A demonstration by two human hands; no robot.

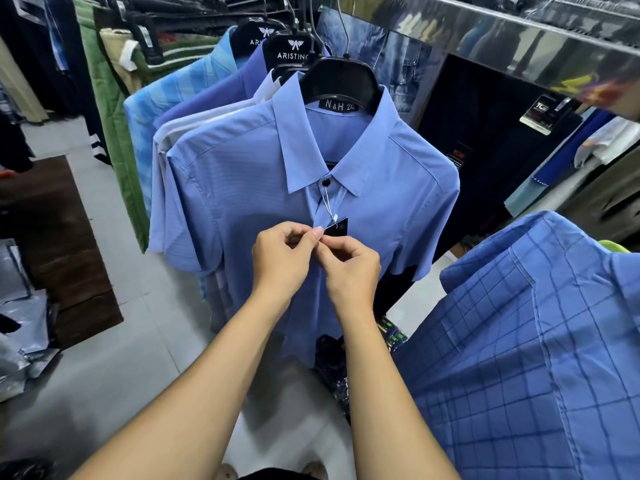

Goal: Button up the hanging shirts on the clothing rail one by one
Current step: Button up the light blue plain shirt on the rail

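A light blue short-sleeved shirt point(242, 181) hangs facing me on a black hanger point(341, 83) at the front of the row. Its top black button point(326, 182) under the collar is fastened. A black price tag point(337, 227) dangles on a white string below that button. My left hand point(282, 259) and my right hand point(351, 266) meet at the front placket just under the tag. Both pinch the placket edge at chest height with curled fingers. The button between them is hidden by my fingers.
Several more shirts point(194, 98) hang packed behind the front one, with green garments point(104, 109) to the left. A blue checked shirt point(530, 341) hangs close at the right. A shiny metal rail point(519, 36) runs overhead. Plastic-wrapped goods point(20, 327) lie on the floor.
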